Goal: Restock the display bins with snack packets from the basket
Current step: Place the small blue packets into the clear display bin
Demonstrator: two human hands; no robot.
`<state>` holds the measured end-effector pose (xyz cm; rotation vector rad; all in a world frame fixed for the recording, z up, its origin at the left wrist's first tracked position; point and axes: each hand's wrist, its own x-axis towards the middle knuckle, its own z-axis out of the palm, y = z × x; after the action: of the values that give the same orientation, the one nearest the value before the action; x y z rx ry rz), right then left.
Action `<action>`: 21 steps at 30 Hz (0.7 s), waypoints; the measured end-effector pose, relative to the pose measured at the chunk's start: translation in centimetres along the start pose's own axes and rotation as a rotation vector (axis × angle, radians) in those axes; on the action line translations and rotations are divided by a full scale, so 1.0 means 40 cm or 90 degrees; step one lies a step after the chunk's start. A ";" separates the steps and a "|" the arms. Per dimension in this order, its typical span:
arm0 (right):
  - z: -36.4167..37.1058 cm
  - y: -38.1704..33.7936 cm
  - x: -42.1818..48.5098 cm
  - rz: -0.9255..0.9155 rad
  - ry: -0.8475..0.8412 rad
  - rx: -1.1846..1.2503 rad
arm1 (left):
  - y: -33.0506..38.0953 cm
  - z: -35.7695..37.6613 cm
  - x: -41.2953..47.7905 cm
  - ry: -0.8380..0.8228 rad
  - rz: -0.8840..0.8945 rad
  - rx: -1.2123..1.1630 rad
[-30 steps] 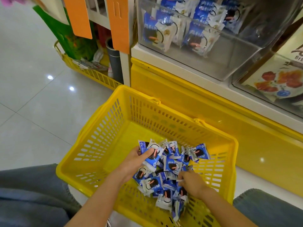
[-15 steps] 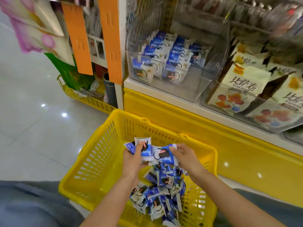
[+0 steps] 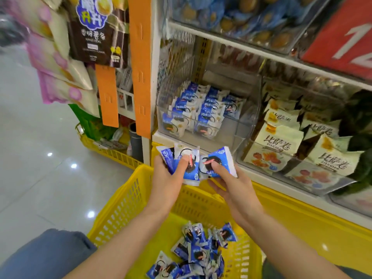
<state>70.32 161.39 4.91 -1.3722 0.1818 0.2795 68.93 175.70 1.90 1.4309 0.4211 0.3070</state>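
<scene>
Change: left hand (image 3: 166, 182) and right hand (image 3: 233, 190) lifted from yellow basket (image 3: 120, 208) to mid-frame | fingers (image 3: 181, 166) clamped on blue snack packets (image 3: 221, 158), perhaps four | clear display bin (image 3: 227, 135) just above: loading next.

Glossy plastic packets (image 3: 187, 166), clear plastic bin (image 3: 231, 135), perforated yellow plastic basket (image 3: 128, 206).
</scene>
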 end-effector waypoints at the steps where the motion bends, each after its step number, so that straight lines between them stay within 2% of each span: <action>1: 0.008 -0.025 0.002 -0.033 0.014 -0.017 | 0.019 -0.002 0.009 -0.013 0.010 0.000; 5: 0.033 -0.148 0.055 -0.180 0.067 -0.159 | 0.082 -0.013 0.056 -0.040 0.010 -0.052; 8: 0.046 -0.243 0.136 -0.247 0.090 -0.334 | 0.112 -0.017 0.086 -0.039 0.000 -0.092; 11: 0.060 -0.306 0.222 -0.304 0.068 -0.514 | 0.135 -0.022 0.113 -0.034 -0.018 -0.118; 14: 0.070 -0.330 0.298 -0.280 -0.017 -0.707 | 0.154 -0.030 0.139 -0.030 -0.017 -0.130; 17: 0.067 -0.319 0.359 -0.209 -0.162 -0.886 | 0.170 -0.034 0.160 -0.034 -0.012 -0.127; 21: 0.061 -0.282 0.422 -0.174 -0.201 -0.940 | 0.174 -0.032 0.179 -0.042 -0.027 -0.155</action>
<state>89.73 163.38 11.07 -2.7343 -0.6087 0.4130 75.03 180.88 8.00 1.1895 0.3466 0.2661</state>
